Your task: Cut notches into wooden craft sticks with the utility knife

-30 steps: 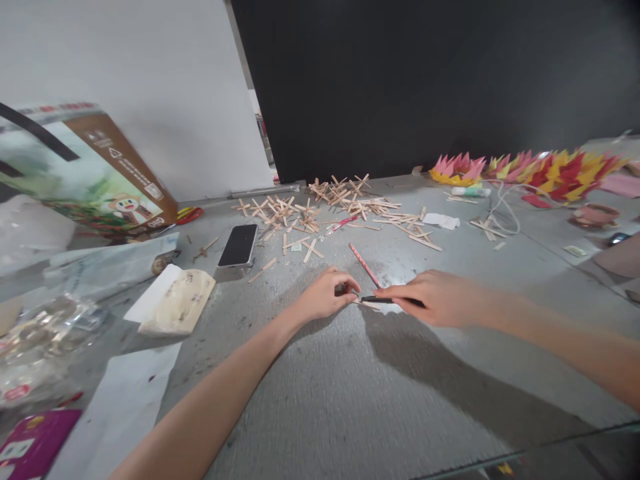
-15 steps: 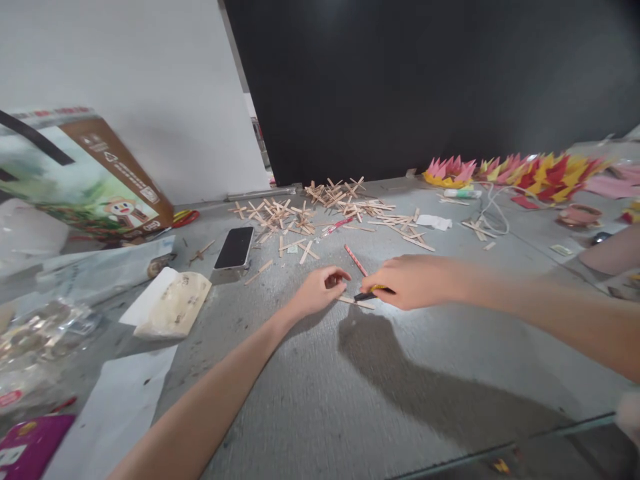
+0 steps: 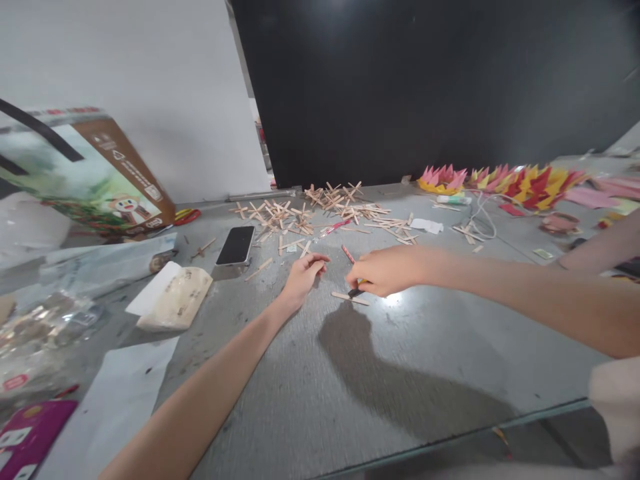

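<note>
One wooden stick [image 3: 345, 297] lies flat on the grey table [image 3: 300, 393] in front of me. My right hand [image 3: 387, 270] is closed around a black and yellow tool [image 3: 356, 292], whose dark tip is at the stick. A red and white striped rod [image 3: 347, 253] shows just beyond that hand's fingers. To the left of the stick, apart from it, my left hand [image 3: 306, 277] rests with curled fingers near the table; whether its fingertips pinch anything is too small to tell.
Behind my hands lies a pile of wooden sticks [image 3: 285, 217], many crossed. A phone [image 3: 236, 245], packet [image 3: 175, 300] and printed box [image 3: 110, 177] are left. Paper flowers [image 3: 535, 187], a cable [image 3: 493, 217] and another person's forearm [image 3: 607, 247] are right.
My left hand has moved left, away from the stick, which now shows more fully. My right hand has shifted slightly left with the tool. The view has shifted slightly.
</note>
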A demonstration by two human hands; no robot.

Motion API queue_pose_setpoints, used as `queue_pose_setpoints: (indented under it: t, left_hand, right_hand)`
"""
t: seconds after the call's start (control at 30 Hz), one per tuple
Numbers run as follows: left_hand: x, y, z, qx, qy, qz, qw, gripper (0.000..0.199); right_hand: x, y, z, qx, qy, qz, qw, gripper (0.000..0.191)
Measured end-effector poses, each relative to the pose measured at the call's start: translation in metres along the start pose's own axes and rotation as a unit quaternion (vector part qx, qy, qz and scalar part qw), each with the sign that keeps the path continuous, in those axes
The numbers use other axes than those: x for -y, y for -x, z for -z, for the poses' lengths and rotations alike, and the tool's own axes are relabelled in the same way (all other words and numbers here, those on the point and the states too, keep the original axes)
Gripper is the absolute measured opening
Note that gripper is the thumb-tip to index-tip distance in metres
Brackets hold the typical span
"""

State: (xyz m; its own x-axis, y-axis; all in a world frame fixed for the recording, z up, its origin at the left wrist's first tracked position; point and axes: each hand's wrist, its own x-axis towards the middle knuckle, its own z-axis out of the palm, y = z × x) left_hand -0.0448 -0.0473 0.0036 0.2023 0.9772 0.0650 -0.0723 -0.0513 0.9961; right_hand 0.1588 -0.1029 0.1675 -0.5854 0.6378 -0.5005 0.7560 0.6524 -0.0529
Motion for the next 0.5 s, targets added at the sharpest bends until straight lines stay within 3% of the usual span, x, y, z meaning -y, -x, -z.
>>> queue_pose_setpoints:
  t: [0.5]
  left_hand:
    - [0.0050,-0.0047,0.0012,-0.002,0.039,-0.005,0.999,0.021]
  right_hand:
    - [0.0105,-0.0028,0.0044,0.005,0.017,0.003,1.000,0.033]
